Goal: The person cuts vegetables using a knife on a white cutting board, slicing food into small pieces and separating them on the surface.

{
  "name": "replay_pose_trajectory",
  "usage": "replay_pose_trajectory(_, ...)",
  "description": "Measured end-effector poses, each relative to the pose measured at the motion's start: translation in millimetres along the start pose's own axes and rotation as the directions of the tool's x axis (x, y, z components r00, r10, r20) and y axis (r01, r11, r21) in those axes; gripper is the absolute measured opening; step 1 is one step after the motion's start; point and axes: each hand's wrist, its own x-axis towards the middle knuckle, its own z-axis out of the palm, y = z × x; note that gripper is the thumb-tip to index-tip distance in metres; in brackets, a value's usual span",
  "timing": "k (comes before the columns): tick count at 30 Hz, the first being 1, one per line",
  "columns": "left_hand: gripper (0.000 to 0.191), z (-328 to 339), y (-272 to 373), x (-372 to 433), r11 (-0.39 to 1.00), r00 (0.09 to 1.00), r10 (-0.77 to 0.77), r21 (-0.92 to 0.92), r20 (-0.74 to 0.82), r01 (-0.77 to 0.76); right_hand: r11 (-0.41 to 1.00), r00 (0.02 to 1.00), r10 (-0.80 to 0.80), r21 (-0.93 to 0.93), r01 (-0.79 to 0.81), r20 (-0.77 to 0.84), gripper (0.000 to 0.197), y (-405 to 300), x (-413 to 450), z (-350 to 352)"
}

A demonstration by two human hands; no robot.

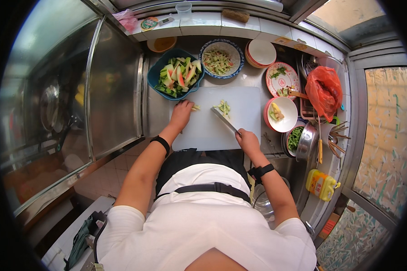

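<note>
My right hand (248, 139) grips the handle of a kitchen knife (226, 120). The blade slants to the upper left over a white cutting board (203, 140). By its tip lies a small heap of pale green strips (223, 108). My left hand (181, 114) rests at the board's upper left, fingers over a few pale strips (195, 107); whether it grips them is hidden. Just beyond that hand, a blue plastic basin (151, 75) holds watermelon rind slices (180, 75). To its right, a blue-rimmed bowl (239, 69) contains shredded rind-like strips (217, 62).
Right of the board stand a white bowl with ginger-like pieces (275, 113), a patterned plate (281, 81), stacked bowls (262, 53) and a metal pot (306, 142). A red plastic bag (324, 91) sits behind. A metal-framed glass panel (115, 91) borders the left.
</note>
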Motion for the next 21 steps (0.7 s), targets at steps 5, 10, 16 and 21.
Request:
replay_pose_trajectory(5, 0.019, 0.7, 19.9, 9.4, 0.996, 0.992, 0.009, -0.092, 0.129, 0.003, 0.998, 0.998, 0.061, 0.001, -0.061, -0.032, 0.026, 7.8, 0.2, -6.9)
replay_pose_trajectory(10, 0.011, 7.7, 28.7, 14.9, 0.966, 0.968, 0.147, -0.239, 0.204, -0.097, 0.997, 0.997, 0.061, 0.056, -0.059, -0.038, 0.026, 6.4, -1.1, -5.8)
replay_pose_trajectory(16, 0.009, 16.1, 40.5, 13.5, 0.958, 0.932, 0.233, -0.228, 0.278, -0.171, 0.994, 0.997, 0.065, 0.085, -0.062, -0.032, 0.026, 9.0, -1.1, -2.1)
replay_pose_trajectory(21, 0.025, 13.0, 47.6, -3.4, 0.941, 0.89, 0.338, -0.137, 0.304, -0.311, 0.995, 0.998, 0.056, 0.09, -0.052, -0.04, 0.026, 10.5, -1.2, -1.5)
